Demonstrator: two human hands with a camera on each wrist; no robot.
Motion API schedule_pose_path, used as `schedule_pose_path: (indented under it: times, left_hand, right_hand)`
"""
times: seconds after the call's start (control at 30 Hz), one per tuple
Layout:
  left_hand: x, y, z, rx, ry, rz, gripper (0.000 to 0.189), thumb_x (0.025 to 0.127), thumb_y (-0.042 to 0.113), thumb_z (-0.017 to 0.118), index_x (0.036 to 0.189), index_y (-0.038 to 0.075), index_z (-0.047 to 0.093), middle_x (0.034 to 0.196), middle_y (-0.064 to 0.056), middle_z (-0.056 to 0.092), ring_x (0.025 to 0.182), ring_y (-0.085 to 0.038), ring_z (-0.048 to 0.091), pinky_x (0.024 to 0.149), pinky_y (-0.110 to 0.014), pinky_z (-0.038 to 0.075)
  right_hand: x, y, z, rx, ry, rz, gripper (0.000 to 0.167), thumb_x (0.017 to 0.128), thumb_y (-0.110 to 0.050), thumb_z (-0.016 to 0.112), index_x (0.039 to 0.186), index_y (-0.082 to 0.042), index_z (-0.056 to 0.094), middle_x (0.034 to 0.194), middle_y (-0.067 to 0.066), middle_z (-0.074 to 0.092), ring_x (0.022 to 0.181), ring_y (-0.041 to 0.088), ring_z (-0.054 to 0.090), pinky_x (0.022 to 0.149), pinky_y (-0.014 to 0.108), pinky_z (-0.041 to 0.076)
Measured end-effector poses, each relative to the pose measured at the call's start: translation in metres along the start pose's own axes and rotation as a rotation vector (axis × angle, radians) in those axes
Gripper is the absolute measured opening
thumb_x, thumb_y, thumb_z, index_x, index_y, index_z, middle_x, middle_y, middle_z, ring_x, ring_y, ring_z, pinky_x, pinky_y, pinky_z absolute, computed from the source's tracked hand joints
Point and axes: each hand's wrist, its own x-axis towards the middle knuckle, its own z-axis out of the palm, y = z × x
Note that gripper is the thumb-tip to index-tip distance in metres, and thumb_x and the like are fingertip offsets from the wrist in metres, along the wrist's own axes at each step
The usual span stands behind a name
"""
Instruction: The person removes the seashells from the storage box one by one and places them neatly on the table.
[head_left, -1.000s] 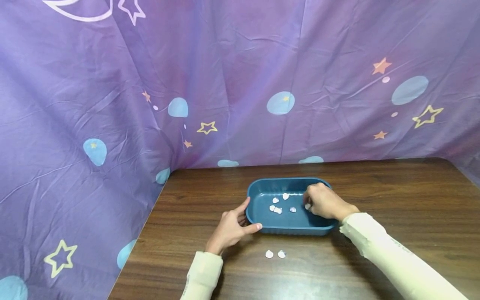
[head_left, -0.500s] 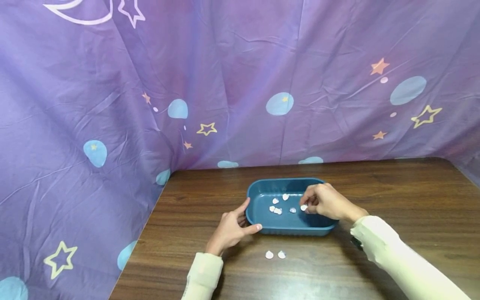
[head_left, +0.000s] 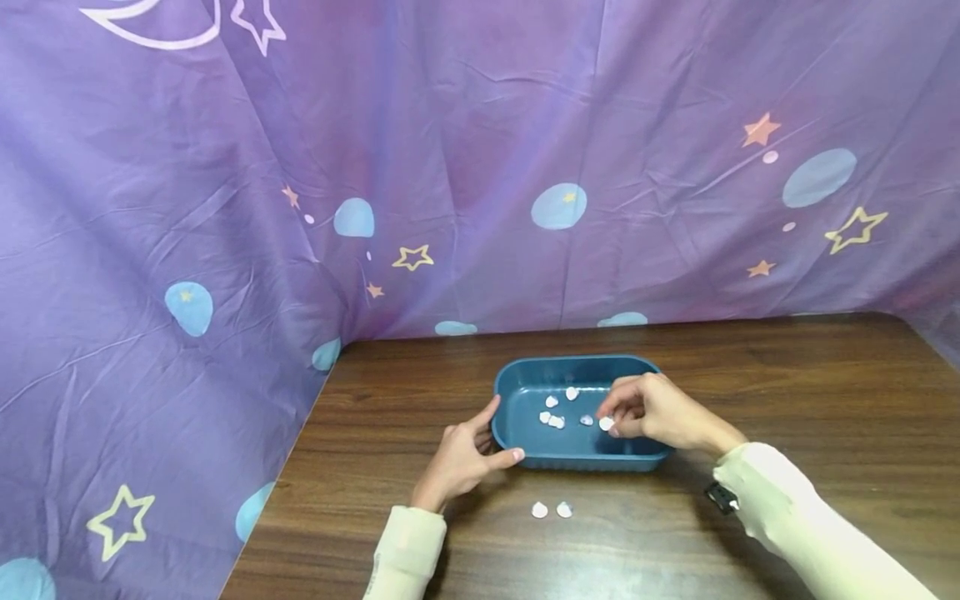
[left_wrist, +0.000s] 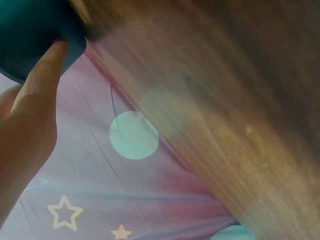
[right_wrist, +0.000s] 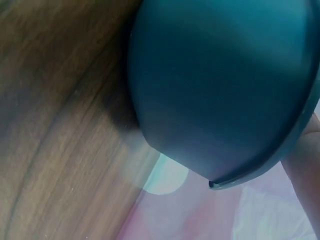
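Observation:
A blue oblong dish [head_left: 570, 454] stands on the table, with several small white shell-like pieces [head_left: 572, 393] on its floor. My left hand [head_left: 463, 454] grips its left end, thumb on the near rim and fingers along the outer side. In the left wrist view, a finger of that hand lies against the dish wall [left_wrist: 30, 30]. My right hand [head_left: 652, 408] reaches over the dish's right end and pinches one white shell-like piece [head_left: 606, 423] between thumb and fingertips. The right wrist view shows mostly the outside of the dish [right_wrist: 215, 90]; the fingertips are hidden there.
Two more white pieces, one on the left [head_left: 539, 509] and one on the right [head_left: 564, 509], lie on the wooden table [head_left: 810, 400] in front of the dish. A purple patterned cloth [head_left: 465, 167] hangs behind and to the left of the table.
My right hand has drawn slightly right and turned, bringing the pinched white piece into view and a little towards me. The left hand and the dish have stayed in place.

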Motion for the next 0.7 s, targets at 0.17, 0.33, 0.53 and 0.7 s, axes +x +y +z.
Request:
schedule_pose_path:
  times: [0.17, 0.33, 0.53, 0.7]
  left_hand:
    - [0.000, 0.000, 0.000, 0.003, 0.002, 0.009, 0.090, 0.083, 0.026, 0.083, 0.156, 0.008, 0.034, 0.149, -0.027, 0.047, 0.128, -0.036, 0.061, 0.108, -0.040, 0.053]
    - [-0.001, -0.001, 0.000, -0.004, 0.000, 0.004, 0.090, 0.083, 0.026, 0.083, 0.156, 0.007, 0.034, 0.149, -0.028, 0.047, 0.128, -0.036, 0.061, 0.108, -0.040, 0.053]
    - [-0.001, -0.002, 0.000, 0.014, 0.000, 0.004, 0.091, 0.083, 0.028, 0.083, 0.156, 0.008, 0.034, 0.151, -0.026, 0.046, 0.128, -0.036, 0.061, 0.108, -0.040, 0.053]
    - [0.000, -0.001, 0.000, 0.026, -0.004, 0.012, 0.091, 0.083, 0.028, 0.083, 0.156, 0.007, 0.033, 0.151, -0.026, 0.045, 0.128, -0.036, 0.061, 0.107, -0.039, 0.053]
  right_hand:
    - [-0.003, -0.002, 0.002, 0.038, -0.007, -0.035, 0.016, 0.081, 0.005, 0.077, 0.095, 0.000, 0.076, 0.091, 0.010, 0.068, 0.074, -0.001, 0.063, 0.066, 0.020, 0.061]
    - [-0.005, -0.005, 0.004, 0.070, -0.023, -0.071, 0.016, 0.082, 0.004, 0.077, 0.096, -0.004, 0.076, 0.093, 0.010, 0.069, 0.075, 0.000, 0.063, 0.066, 0.021, 0.061]
    - [-0.009, -0.010, 0.011, 0.112, -0.057, -0.102, 0.016, 0.083, 0.002, 0.077, 0.096, -0.007, 0.076, 0.091, 0.008, 0.069, 0.075, 0.001, 0.064, 0.064, 0.024, 0.062]
    - [-0.013, -0.015, 0.021, 0.110, -0.065, -0.112, 0.015, 0.082, 0.003, 0.077, 0.096, -0.003, 0.076, 0.090, 0.007, 0.069, 0.075, 0.001, 0.065, 0.065, 0.024, 0.062]
